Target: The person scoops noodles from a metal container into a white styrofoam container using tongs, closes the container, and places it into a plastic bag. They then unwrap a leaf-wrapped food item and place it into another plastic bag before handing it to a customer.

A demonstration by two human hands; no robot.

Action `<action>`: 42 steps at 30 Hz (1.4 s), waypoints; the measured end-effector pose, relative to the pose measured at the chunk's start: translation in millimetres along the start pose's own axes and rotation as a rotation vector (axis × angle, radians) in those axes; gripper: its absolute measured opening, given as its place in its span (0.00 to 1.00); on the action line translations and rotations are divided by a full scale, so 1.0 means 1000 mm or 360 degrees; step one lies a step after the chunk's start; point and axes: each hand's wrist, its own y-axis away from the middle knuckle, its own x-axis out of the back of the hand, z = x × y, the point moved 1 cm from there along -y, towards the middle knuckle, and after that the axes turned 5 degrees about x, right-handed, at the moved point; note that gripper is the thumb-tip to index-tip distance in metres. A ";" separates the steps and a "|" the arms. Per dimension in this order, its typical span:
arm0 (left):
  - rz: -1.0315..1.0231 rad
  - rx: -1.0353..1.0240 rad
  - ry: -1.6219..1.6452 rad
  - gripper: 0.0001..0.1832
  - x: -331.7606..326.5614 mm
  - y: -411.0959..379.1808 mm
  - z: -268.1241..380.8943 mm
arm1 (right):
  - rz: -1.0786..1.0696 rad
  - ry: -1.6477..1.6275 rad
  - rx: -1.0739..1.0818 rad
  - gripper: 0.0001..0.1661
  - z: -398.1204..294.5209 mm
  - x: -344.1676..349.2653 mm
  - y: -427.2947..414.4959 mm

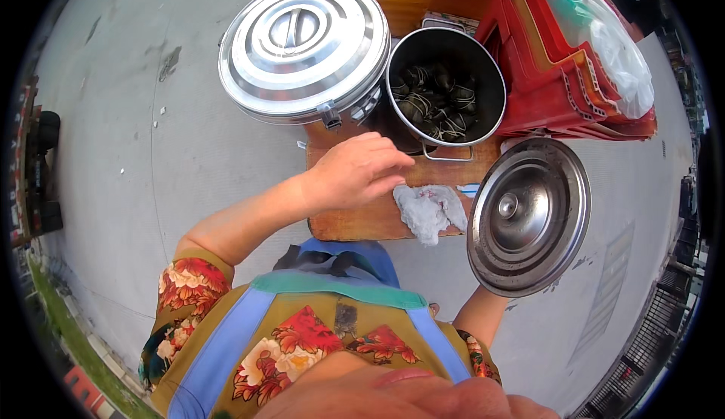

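My left hand (362,171) hovers over the wooden table (340,223), fingers loosely bent and nothing visible in them. Just beyond its fingertips stands a deep metal pot (446,29) with wire handles. Inside lie several leaf-wrapped, string-tied zongzi (416,106). On the right, a round stainless-steel lid (544,232) is held up beside the table, tilted, its wet-looking underside facing me. My right forearm (481,314) runs up behind the lid, which hides my right hand. A crumpled whitish cloth or plastic bag (430,209) lies at the table's near edge.
A large lidded steel container (306,51) with clasps stands left of the pot. Stacked red plastic stools (544,96), with a clear plastic bag (620,62) on them, rise at right. Behind is a wooden box (391,0). A person (631,0) is partly visible at upper right.
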 end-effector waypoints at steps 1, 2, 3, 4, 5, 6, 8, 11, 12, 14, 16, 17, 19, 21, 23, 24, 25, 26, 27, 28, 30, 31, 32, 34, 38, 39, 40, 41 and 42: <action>-0.0013 -0.0055 -0.0075 0.11 -0.010 -0.048 0.000 | 0.0015 -0.0050 -0.0020 0.25 0.003 0.010 0.002; 0.0001 -0.0091 -0.0241 0.09 -0.020 -0.095 -0.005 | 0.0020 -0.0087 -0.0049 0.25 0.006 0.019 0.002; -0.0094 0.0088 -0.0475 0.09 -0.037 -0.140 -0.022 | 0.0012 -0.0121 -0.0080 0.25 0.009 0.027 0.001; -0.0198 0.0372 -0.0615 0.10 -0.050 -0.179 -0.046 | -0.0005 -0.0151 -0.0119 0.25 0.013 0.035 -0.001; -0.0285 0.0602 -0.0732 0.12 -0.065 -0.209 -0.077 | -0.0016 -0.0180 -0.0162 0.25 0.018 0.041 -0.002; -0.0387 0.0937 -0.0703 0.14 -0.078 -0.230 -0.109 | -0.0017 -0.0209 -0.0215 0.25 0.023 0.049 -0.003; -0.0433 0.1144 -0.0720 0.14 -0.100 -0.251 -0.129 | 0.0001 -0.0262 -0.0300 0.25 0.036 0.066 -0.002; -0.0388 0.1156 -0.0783 0.13 -0.144 -0.257 -0.168 | 0.0019 -0.0305 -0.0429 0.25 0.051 0.082 0.007; -0.0374 0.1104 -0.0838 0.13 -0.155 -0.257 -0.174 | 0.0032 -0.0315 -0.0465 0.25 0.055 0.086 0.011; -0.0322 0.1034 -0.0834 0.12 -0.167 -0.262 -0.187 | 0.0033 -0.0318 -0.0527 0.25 0.062 0.092 0.014; -0.0314 0.1033 -0.0815 0.12 -0.171 -0.263 -0.187 | 0.0029 -0.0311 -0.0577 0.25 0.064 0.097 0.016; -0.0332 0.1069 -0.0802 0.12 -0.171 -0.264 -0.187 | 0.0026 -0.0307 -0.0600 0.25 0.066 0.098 0.019; -0.0351 0.1126 -0.0750 0.12 -0.159 -0.268 -0.178 | 0.0007 -0.0293 -0.0623 0.25 0.066 0.098 0.019; -0.0340 0.1182 -0.0665 0.13 -0.142 -0.271 -0.167 | -0.0018 -0.0276 -0.0640 0.25 0.065 0.096 0.020; -0.0242 0.1141 -0.0643 0.15 -0.125 -0.273 -0.166 | -0.0063 -0.0248 -0.0650 0.25 0.062 0.091 0.019; -0.0226 0.1103 -0.0651 0.15 -0.112 -0.277 -0.159 | -0.0086 -0.0247 -0.0643 0.25 0.060 0.087 0.018; -0.0216 0.1061 -0.0655 0.15 -0.097 -0.279 -0.145 | -0.0103 -0.0235 -0.0634 0.25 0.058 0.084 0.017; -0.0174 0.1000 -0.0666 0.17 -0.083 -0.276 -0.131 | -0.0127 -0.0230 -0.0626 0.26 0.055 0.079 0.015; -0.0126 0.0950 -0.0668 0.12 -0.070 -0.271 -0.121 | -0.0164 -0.0222 -0.0611 0.26 0.052 0.072 0.013; -0.0076 0.0849 -0.0613 0.12 -0.055 -0.264 -0.103 | -0.0187 -0.0215 -0.0588 0.26 0.049 0.065 0.011; -0.0033 0.0778 -0.0297 0.12 -0.030 -0.241 -0.075 | -0.0266 -0.0207 -0.0526 0.26 0.038 0.048 0.004; -0.0039 0.0802 -0.0030 0.12 -0.021 -0.230 -0.068 | -0.0312 -0.0199 -0.0496 0.26 0.032 0.039 -0.001; -0.0045 0.0819 0.0236 0.12 -0.014 -0.217 -0.060 | -0.0365 -0.0185 -0.0449 0.26 0.025 0.029 -0.006; 0.0041 0.0800 0.0314 0.11 -0.009 -0.181 -0.045 | -0.0484 -0.0127 -0.0342 0.26 0.008 0.004 -0.022; 0.0210 0.0815 0.0571 0.09 0.002 -0.080 -0.005 | -0.0741 0.0123 0.0072 0.26 -0.029 -0.062 -0.076; 0.0219 0.0898 0.0755 0.08 0.002 -0.053 0.003 | -0.0783 0.0264 0.0217 0.26 -0.035 -0.080 -0.093; 0.0281 0.0949 0.0881 0.07 -0.001 -0.024 0.006 | -0.0812 0.0444 0.0375 0.26 -0.040 -0.098 -0.110; 0.0307 0.1003 0.0936 0.06 0.003 0.002 0.015 | -0.0833 0.0714 0.0542 0.26 -0.043 -0.115 -0.128; 0.0379 0.1107 0.0948 0.06 0.005 0.030 0.022 | -0.0854 0.1034 0.0726 0.26 -0.040 -0.131 -0.147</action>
